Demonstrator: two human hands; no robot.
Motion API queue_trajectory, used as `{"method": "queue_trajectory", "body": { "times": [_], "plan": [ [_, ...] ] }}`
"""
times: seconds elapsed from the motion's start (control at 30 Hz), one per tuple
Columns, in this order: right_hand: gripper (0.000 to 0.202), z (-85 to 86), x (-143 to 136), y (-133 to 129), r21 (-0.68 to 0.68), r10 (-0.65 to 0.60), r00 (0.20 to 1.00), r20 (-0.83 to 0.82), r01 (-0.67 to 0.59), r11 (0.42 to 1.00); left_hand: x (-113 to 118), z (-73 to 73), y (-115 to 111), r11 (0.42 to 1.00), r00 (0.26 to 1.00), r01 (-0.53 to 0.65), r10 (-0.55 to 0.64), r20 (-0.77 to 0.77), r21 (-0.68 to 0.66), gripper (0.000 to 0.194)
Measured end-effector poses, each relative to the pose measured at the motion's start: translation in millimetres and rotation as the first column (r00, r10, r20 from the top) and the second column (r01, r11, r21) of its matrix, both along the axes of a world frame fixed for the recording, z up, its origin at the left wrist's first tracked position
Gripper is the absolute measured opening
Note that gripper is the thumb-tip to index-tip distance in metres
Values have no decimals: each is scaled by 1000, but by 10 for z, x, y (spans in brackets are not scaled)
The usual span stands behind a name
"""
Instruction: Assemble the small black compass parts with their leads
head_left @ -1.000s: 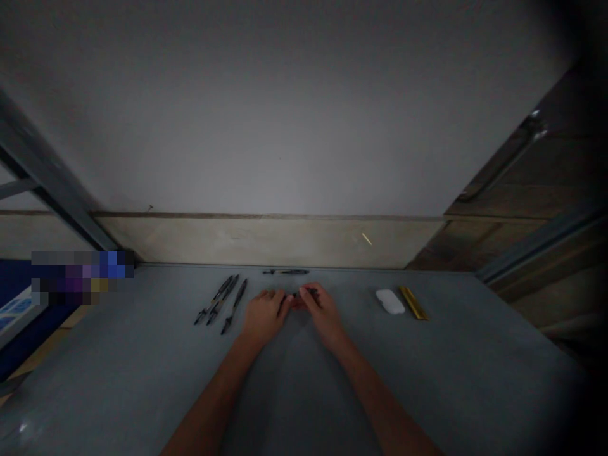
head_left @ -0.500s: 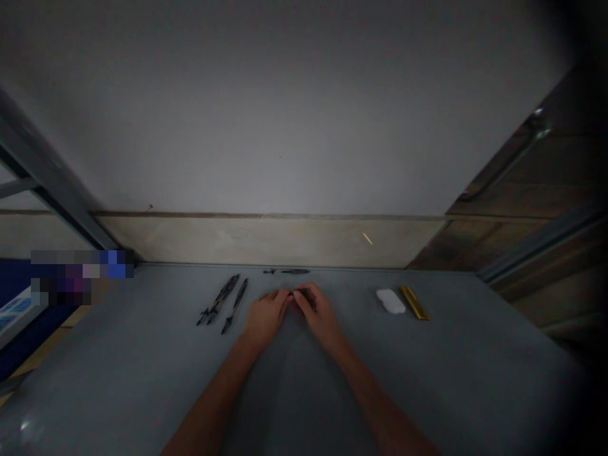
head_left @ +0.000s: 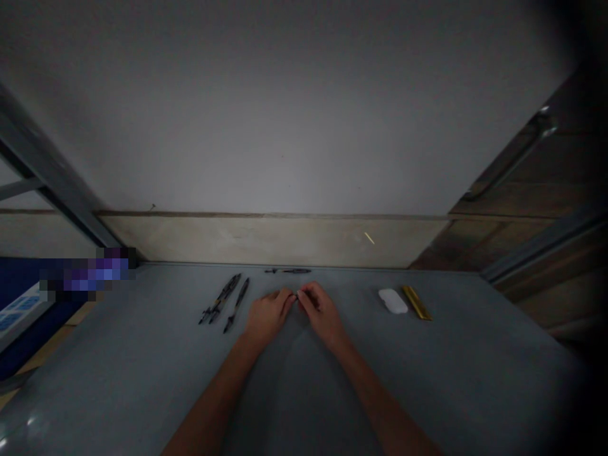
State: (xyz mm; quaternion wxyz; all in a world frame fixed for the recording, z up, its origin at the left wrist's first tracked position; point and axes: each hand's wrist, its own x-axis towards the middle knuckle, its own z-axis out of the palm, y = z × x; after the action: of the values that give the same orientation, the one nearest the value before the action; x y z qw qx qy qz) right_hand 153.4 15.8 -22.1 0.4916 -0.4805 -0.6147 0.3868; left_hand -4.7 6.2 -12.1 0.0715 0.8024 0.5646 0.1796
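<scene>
Over the middle of the grey table (head_left: 294, 392), my left hand (head_left: 268, 315) and my right hand (head_left: 320, 311) meet fingertip to fingertip. Both are closed in a pinch on a small dark piece (head_left: 297, 296); most of it is hidden by the fingers, so its kind does not show. Left of my left hand lies a dark pen (head_left: 236, 305), and beyond it a close group of dark pens (head_left: 220, 299), all slanting. Just past my fingertips, another dark pen (head_left: 292, 271) rests crosswise along the table's back edge.
To the right lie a white rounded flat object (head_left: 393, 301) and a shiny gold strip-shaped packet (head_left: 417, 303). A pale wall (head_left: 285, 126) rises behind the table. Metal frame posts (head_left: 61, 177) stand at the left, and a blurred-out patch (head_left: 95, 275) covers something there.
My hands have drawn slightly apart at the fingertips, and the small dark piece between them now shows. The pens and the things at the right lie as before; the view shifts slightly.
</scene>
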Motion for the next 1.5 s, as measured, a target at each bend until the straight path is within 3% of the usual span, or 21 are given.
{"method": "queue_trajectory", "body": {
  "times": [0.17,0.4,0.57,0.73,0.9,1.2,1.5],
  "plan": [
    [41,-3,56,18,57,-140,974,181,132,990,18,44,-30,995,995,100,-100,1,-9,35],
    [24,-7,52,14,-5,69,997,26,-69,998,8,-9,18,999,999,-37,37,-15,-34,39],
    [24,-26,75,30,25,16,992,125,-19,1000,-7,-7,8,998,999,26,-23,48,-61,37],
    [34,-23,72,28,7,-55,982,182,55,998,14,36,-19,996,997,73,-73,-4,-44,35],
    [26,-29,57,17,-28,77,997,29,-76,997,24,15,-5,998,999,-32,31,-28,-46,38],
    [25,48,97,20,2,40,992,122,-40,999,-9,26,-5,998,999,45,-44,31,-41,35],
    [33,19,82,-6,48,40,974,221,-52,997,-20,65,-22,995,996,84,-85,-10,-59,38]
  ]
}}
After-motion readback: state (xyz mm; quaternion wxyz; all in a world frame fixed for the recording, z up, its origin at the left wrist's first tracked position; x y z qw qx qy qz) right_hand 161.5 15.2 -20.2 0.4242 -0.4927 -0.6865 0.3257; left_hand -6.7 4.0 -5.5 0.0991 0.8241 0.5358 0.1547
